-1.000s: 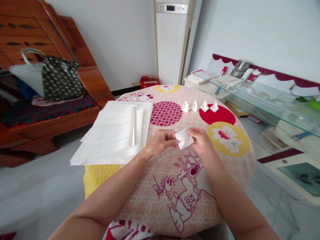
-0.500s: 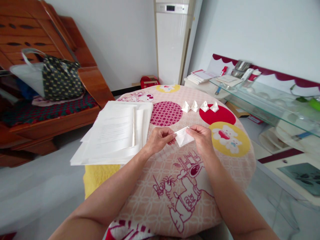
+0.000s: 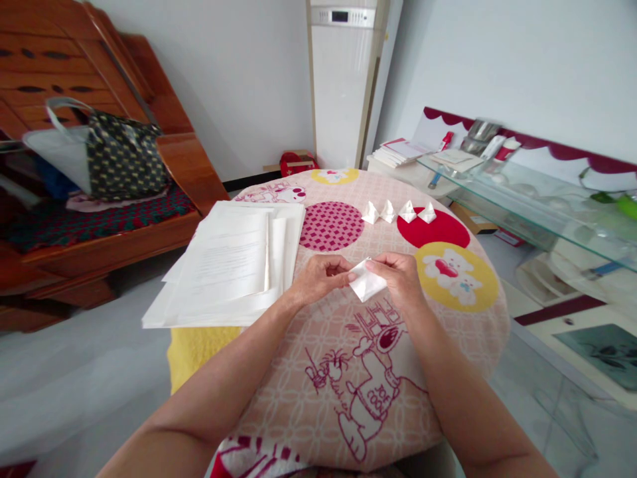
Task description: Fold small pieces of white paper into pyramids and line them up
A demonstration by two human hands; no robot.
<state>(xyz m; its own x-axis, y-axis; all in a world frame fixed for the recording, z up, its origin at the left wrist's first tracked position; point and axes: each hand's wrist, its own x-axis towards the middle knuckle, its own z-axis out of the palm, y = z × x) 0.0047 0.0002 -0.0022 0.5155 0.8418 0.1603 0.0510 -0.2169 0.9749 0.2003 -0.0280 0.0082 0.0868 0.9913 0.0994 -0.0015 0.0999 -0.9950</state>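
Observation:
A small folded piece of white paper [image 3: 367, 284] is held above the patterned tablecloth [image 3: 298, 405]. My left hand [image 3: 323, 277] pinches its left corner between thumb and fingers. On its right edge my right hand [image 3: 399, 275] is closed, thumb on the near face and fingers behind, partly hidden. Beyond the hands, several small folded white paper shapes [image 3: 407, 212] stand in a row, some on the red circle of the cloth.
A stack of white paper sheets [image 3: 223, 265] lies to the left, reaching past the table edge. At the right is a glass shelf [image 3: 522, 192] with cups and papers. A wooden bench [image 3: 184, 172] with a dark patterned bag [image 3: 122, 156] stands at the far left.
The folded paper has turned slightly between my fingers, and its lower point sits a little lower. Both hands keep their grip in nearly the same place.

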